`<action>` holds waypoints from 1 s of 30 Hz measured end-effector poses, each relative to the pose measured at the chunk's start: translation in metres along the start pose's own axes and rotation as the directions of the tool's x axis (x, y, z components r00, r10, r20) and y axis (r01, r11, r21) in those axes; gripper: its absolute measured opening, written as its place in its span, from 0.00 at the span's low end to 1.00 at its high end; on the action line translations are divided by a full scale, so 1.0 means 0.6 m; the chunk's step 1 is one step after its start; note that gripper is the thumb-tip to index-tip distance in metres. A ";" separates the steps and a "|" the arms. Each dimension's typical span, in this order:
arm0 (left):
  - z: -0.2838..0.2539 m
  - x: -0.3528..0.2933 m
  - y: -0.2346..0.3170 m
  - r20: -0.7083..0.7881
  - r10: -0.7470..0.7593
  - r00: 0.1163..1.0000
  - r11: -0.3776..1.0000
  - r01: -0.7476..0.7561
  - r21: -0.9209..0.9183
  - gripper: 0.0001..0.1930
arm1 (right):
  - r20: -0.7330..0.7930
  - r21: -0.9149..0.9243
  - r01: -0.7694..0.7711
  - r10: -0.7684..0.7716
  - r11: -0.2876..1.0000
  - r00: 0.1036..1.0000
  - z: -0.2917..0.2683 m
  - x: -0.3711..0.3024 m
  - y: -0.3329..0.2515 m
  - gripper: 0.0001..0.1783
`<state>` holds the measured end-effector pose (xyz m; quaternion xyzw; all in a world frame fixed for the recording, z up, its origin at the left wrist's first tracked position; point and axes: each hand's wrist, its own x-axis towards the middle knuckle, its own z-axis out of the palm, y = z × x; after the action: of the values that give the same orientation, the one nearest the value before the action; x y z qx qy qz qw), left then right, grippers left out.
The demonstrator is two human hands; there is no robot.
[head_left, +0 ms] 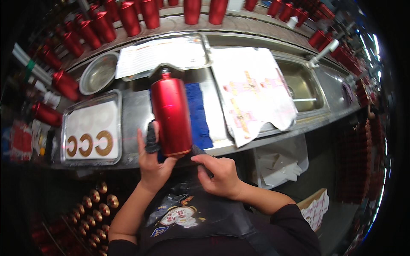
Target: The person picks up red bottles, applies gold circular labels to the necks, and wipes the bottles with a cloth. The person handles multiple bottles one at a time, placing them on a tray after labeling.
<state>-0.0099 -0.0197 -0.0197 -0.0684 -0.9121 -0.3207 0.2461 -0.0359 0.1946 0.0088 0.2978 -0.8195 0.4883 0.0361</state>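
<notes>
A glossy red metallic bottle [172,113] with a narrow neck lies lengthwise in front of me, its base towards me and its neck pointing away. My left hand [153,166] grips the base end from the left, thumb below it and fingers along the side. One of those fingers wears a black cover. Just right of the base, my right hand [221,176] is closed, with a dark piece at its fingers; whether this is a finger cover or a held thing I cannot make out. Under the bottle lies a blue cloth [198,113] on the metal counter.
On the left, a metal tray [119,128] bears gold C-shaped decals on white paper. Behind stand a round metal bowl [84,81] and a paper-covered tray [208,51]. White printed sheets [256,81] lie beside a sink [322,91] at right. Several red bottles [149,15] line the back shelf.
</notes>
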 end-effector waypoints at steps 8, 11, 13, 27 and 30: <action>0.000 -0.011 -0.006 0.152 -0.265 0.952 0.910 0.299 -0.287 0.45 | -0.220 -0.357 -0.216 0.143 0.909 0.965 -0.198 0.083 0.175 0.09; -0.001 -0.013 -0.005 0.154 -0.271 0.950 0.901 0.306 -0.306 0.45 | -0.255 -0.733 -0.379 0.288 0.564 0.923 -0.297 0.148 0.290 0.20; -0.002 -0.012 -0.003 0.160 -0.277 0.948 0.916 0.311 -0.255 0.45 | -0.212 -0.769 -0.380 0.355 0.515 0.911 -0.335 0.186 0.349 0.27; -0.002 -0.017 -0.006 0.124 -0.277 0.953 0.953 0.289 -0.093 0.50 | -0.153 -0.791 -0.355 0.401 0.499 0.903 -0.335 0.447 0.524 0.42; 0.001 -0.020 -0.009 0.118 -0.295 0.948 0.947 0.307 -0.091 0.50 | -0.039 -0.761 -0.274 0.380 0.588 0.924 -0.331 0.485 0.547 0.32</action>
<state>-0.0012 -0.0232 -0.0288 0.0419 -0.9046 -0.3996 0.1427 -0.4922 0.3395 -0.0420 0.1303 -0.9880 0.0818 0.0134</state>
